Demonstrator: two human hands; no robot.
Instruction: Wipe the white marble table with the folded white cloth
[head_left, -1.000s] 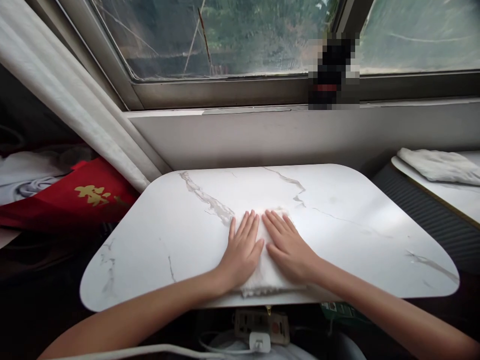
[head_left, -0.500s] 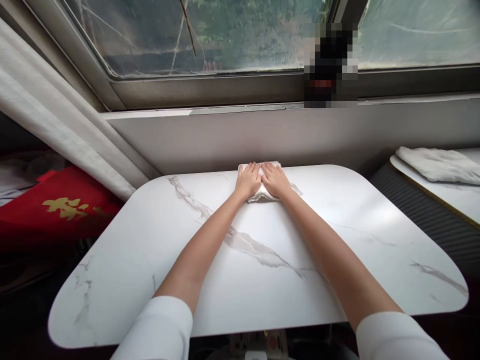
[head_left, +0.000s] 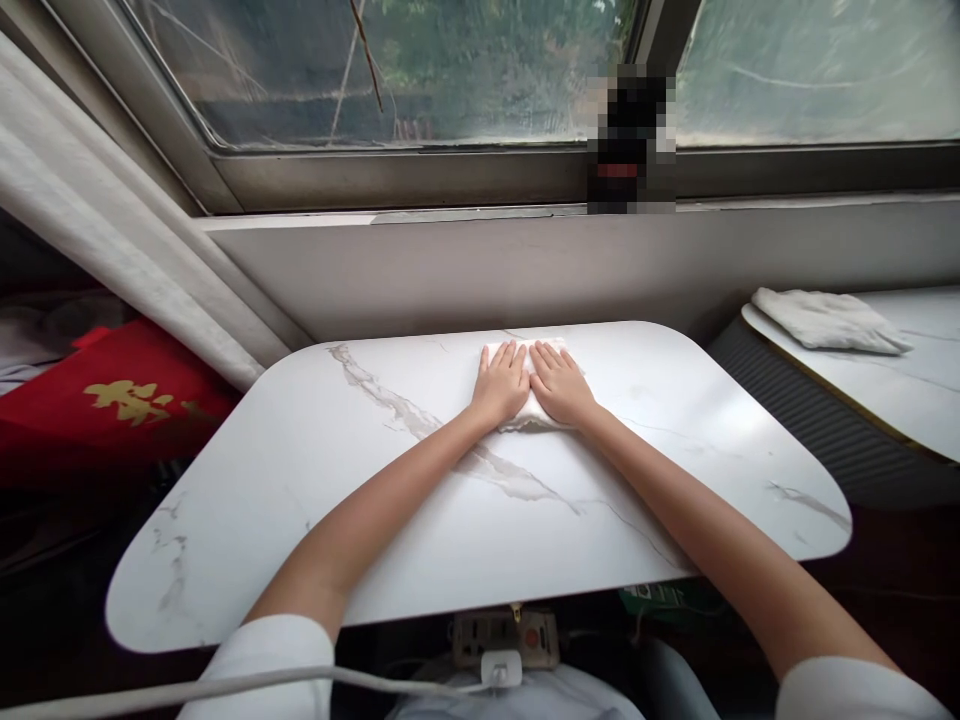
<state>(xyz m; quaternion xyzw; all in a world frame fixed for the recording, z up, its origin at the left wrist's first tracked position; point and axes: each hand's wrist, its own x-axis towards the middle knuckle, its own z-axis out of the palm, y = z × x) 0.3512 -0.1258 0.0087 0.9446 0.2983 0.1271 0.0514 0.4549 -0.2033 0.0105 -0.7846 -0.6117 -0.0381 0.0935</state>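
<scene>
A folded white cloth [head_left: 536,415] lies flat on the white marble-patterned table [head_left: 420,540], a little in from its far edge. My left hand [head_left: 501,385] rests palm down on the cloth's left part, fingers stretched out. On the right part lies my right hand [head_left: 561,383], also flat with its fingers extended. Both hands press side by side, their thumbs close together, and hide much of the cloth.
A window and sill [head_left: 480,218] rise behind the table. To the left are a curtain [head_left: 135,200] and red fabric [head_left: 112,395]. Another cloth [head_left: 829,320] lies on a side cabinet [head_left: 922,385]. A power strip [head_left: 480,635] and white cable [head_left: 150,695] show below.
Both hands have drawn the cloth back from the table's far edge, toward me. The view has shifted, and the cable and more of the power strip now show.
</scene>
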